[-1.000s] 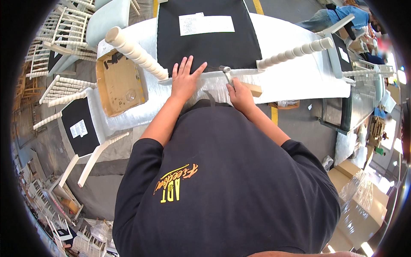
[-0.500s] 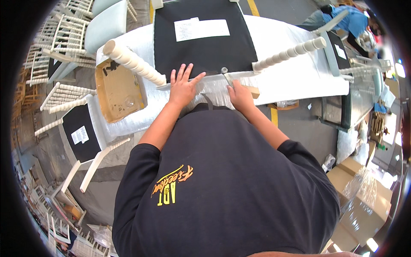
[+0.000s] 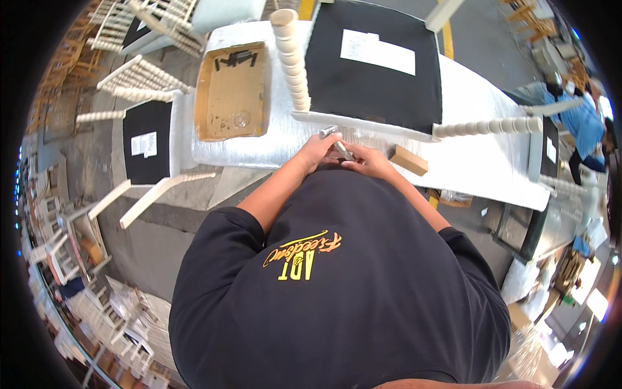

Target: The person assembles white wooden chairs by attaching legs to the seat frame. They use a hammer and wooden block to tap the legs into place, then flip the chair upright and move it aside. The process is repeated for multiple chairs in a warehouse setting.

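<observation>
Close in front of my body, my two hands are together around a small metal hammer [image 3: 343, 151]. My left hand [image 3: 314, 152] is closed near its silvery head, and my right hand [image 3: 370, 162] has its fingers on the handle end. Just beyond them lies an upturned chair [image 3: 372, 78], its black underside facing up with white paper sheets on it. Its cream turned legs rise at the left and right corners. My hands are apart from the chair. A brown block [image 3: 409, 160] lies to the right of my right hand.
The chair rests on a plastic-covered table [image 3: 479, 155]. A cardboard tray [image 3: 232, 123] with small black pieces stands at the left. Another upturned chair [image 3: 149, 142] sits beyond it. A person in blue [image 3: 580, 126] bends at the far right, and more chairs stand around.
My left hand has left the chair's near edge and joined my right hand at the hammer, close to my body. The hammer has come away from the chair edge. The view has shifted left.
</observation>
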Demonstrator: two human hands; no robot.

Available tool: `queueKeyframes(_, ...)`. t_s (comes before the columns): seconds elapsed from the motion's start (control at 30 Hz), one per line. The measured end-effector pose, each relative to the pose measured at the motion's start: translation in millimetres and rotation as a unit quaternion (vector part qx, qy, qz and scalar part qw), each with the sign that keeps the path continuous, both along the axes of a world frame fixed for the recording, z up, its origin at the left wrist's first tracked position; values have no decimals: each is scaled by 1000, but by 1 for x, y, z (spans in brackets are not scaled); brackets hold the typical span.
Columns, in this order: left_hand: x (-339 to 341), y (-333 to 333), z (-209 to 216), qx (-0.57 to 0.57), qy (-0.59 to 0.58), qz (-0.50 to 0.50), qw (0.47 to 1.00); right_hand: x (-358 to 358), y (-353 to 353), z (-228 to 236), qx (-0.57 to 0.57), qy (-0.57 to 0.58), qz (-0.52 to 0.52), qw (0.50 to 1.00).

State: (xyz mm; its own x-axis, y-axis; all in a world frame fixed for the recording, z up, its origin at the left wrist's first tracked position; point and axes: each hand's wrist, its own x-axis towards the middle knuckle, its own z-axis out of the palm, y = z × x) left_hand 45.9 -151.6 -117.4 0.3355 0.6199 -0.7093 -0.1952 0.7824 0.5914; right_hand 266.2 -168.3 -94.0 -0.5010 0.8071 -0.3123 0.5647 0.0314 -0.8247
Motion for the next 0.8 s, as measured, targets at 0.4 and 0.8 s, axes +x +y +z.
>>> queueKeyframes(0.4, -194, 38, -29, 23, 74, 379, 922, 124, -35, -65, -22, -476, -151, 866)
queueKeyframes(0.8, -220, 168, -85, -63, 112, 315, 940, -42, 12, 42, -25, -64, 17, 997)
